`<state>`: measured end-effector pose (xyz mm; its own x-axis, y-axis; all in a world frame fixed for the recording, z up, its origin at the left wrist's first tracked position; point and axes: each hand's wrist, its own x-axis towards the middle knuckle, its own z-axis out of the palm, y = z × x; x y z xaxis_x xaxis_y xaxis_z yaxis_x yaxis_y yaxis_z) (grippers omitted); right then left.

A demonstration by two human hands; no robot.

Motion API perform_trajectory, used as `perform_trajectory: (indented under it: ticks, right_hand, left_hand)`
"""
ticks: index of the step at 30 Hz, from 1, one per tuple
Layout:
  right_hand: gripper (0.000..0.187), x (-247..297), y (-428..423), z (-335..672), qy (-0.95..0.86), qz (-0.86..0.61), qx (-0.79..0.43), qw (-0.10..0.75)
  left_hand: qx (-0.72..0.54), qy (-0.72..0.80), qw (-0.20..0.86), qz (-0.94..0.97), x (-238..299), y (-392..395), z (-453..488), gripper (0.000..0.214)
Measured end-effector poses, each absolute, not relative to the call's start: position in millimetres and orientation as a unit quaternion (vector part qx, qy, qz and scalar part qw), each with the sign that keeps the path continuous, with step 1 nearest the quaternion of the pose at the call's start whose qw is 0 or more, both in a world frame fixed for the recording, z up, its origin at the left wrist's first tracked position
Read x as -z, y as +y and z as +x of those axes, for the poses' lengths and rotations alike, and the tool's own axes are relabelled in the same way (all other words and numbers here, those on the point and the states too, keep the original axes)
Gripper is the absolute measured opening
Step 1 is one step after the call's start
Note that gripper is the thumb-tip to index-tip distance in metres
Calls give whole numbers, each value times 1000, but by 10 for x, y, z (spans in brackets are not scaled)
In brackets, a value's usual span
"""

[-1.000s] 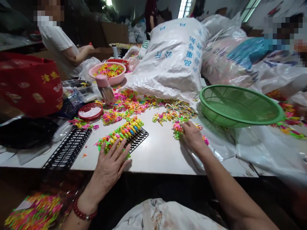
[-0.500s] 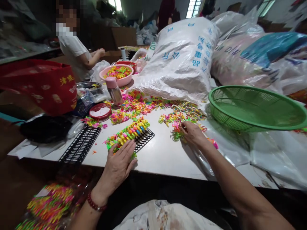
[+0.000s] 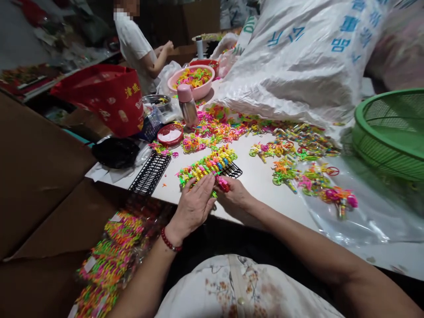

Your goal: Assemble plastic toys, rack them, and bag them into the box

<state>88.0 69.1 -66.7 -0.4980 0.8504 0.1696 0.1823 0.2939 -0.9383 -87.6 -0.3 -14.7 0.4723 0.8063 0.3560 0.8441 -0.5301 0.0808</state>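
Rows of small bright plastic toys (image 3: 208, 162) stand in a black grid rack (image 3: 233, 170) on the white table. My left hand (image 3: 198, 198), with a red bead bracelet at its wrist, lies over the near side of these rows, fingers stretched out. Close beside it, at the rack's near edge, my right hand (image 3: 236, 192) pinches a small pink and red plastic toy (image 3: 223, 183). The toy's lower part is hidden by the fingers. Left of the hands lies a second black grid rack (image 3: 150, 173) without toys in it.
Loose toys (image 3: 285, 170) lie to the right, near a green basket (image 3: 391, 137). A large white sack (image 3: 298, 79), pink basin (image 3: 202, 91), flask (image 3: 187, 108) and red bag (image 3: 106, 101) stand behind. A person (image 3: 135, 44) works at the far left.
My right hand has moved left from the loose toys to the rack, now with a pink and red toy. My left hand stays on the rows. The view has turned right and down.
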Motion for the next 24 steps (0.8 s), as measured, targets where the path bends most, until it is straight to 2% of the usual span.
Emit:
perform_trajectory:
  ticks: [3,7,11,20,24]
  right_hand:
    - [10,710,719,821,-738,-345,-470,340]
    - [14,810,783,835,-780,-326,-444,298]
    - [9,878,885,881,-822,-300,-410,256]
    - [6,910,927,762,-874,-284,-313,240]
    - [19,732,808,1116,-858,-320,-293,276]
  left_hand:
    - [184,-481,64,-855,174,-2,-877,63]
    - [181,-488,76,-851,203,-4,-874,65]
    - [164,-501,89,-845,189,-15,-860,63]
    - [146,-511,77,-844,132,-10,-775,44]
    - [160,-517,80,-837,150,-9,-765,43]
